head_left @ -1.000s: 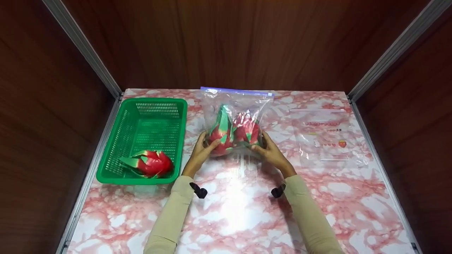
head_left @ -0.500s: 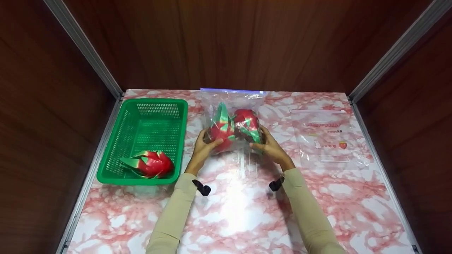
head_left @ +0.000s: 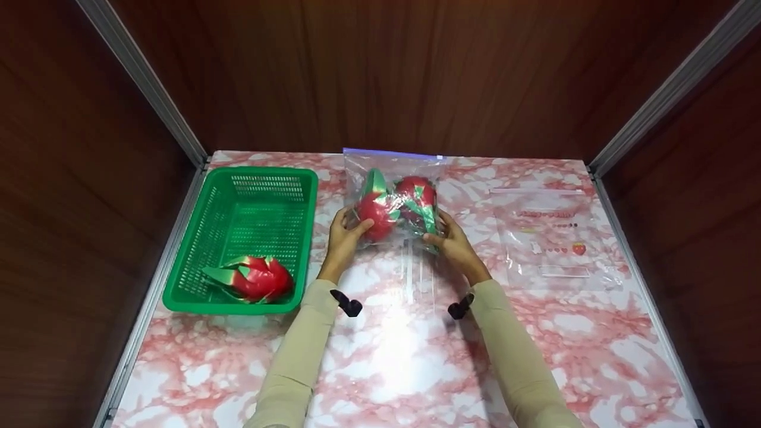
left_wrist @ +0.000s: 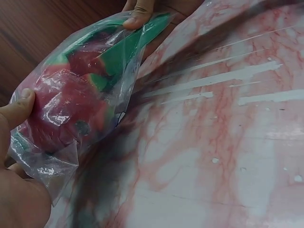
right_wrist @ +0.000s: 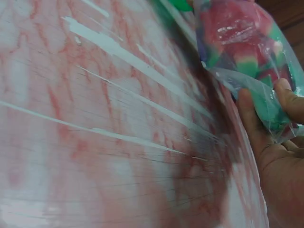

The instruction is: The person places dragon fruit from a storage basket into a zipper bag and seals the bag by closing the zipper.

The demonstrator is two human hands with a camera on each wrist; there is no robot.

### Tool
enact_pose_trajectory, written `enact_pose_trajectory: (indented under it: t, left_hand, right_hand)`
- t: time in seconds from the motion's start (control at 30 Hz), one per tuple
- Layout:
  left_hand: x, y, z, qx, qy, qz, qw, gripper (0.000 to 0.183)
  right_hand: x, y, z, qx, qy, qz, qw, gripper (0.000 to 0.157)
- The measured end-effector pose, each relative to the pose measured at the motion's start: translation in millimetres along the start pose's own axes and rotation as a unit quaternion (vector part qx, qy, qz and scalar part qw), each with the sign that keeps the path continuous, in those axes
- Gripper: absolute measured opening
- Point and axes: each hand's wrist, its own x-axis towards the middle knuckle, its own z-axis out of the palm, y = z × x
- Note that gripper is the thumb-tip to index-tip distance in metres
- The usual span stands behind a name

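Observation:
Both hands hold a clear zipper bag (head_left: 389, 169) with a purple slider strip along its far edge. Two red dragon fruits with green leaf tips lie side by side inside it. My left hand (head_left: 343, 238) grips the bag's lower left corner, thumb over the left dragon fruit (head_left: 376, 215). At the lower right corner my right hand (head_left: 456, 245) pinches the plastic beside the right dragon fruit (head_left: 415, 190), whose green tip points toward me. In the left wrist view the bag (left_wrist: 66, 104) hangs tilted above the table, fingers curled behind it.
A green basket (head_left: 310, 238) stands on the left, with one dragon fruit (head_left: 261, 279) at its near end. Flat on the right lies another clear zipper bag (head_left: 556, 238) with printed strawberry pictures. Wooden panels (head_left: 380, 77) close off the back and both sides of the marbled table (head_left: 392, 380).
The bag has been tilted and drawn slightly up between both hands. Inside it, the right dragon fruit has turned so its green tip points toward me. Basket and flat bag stay put.

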Motion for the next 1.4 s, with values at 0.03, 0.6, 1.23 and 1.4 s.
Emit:
enact_pose_trajectory:
  t: [0.03, 0.6, 1.23, 1.4]
  left_hand:
    - [1.7, 0.3, 0.8, -0.001, 0.003, 0.0, 1.0, 0.064]
    - [35.2, 8.1, 8.2, 0.035, 0.032, -0.006, 0.9988, 0.068]
    - [44.9, 8.4, 3.7, 0.095, -0.01, -0.025, 0.9952, 0.058]
    - [47.4, 11.5, 1.5, 0.09, -0.03, -0.033, 0.9949, 0.06]
  right_hand:
    - [2, 0, 0.1, -0.002, 0.003, -0.002, 1.0, 0.083]
    - [29, -10, 3.0, -0.012, 0.032, -0.01, 0.999, 0.077]
    - [44, -7, 7.6, -0.007, 0.044, -0.003, 0.999, 0.065]
    - [48, -10, 10.3, -0.001, 0.028, 0.008, 1.0, 0.067]
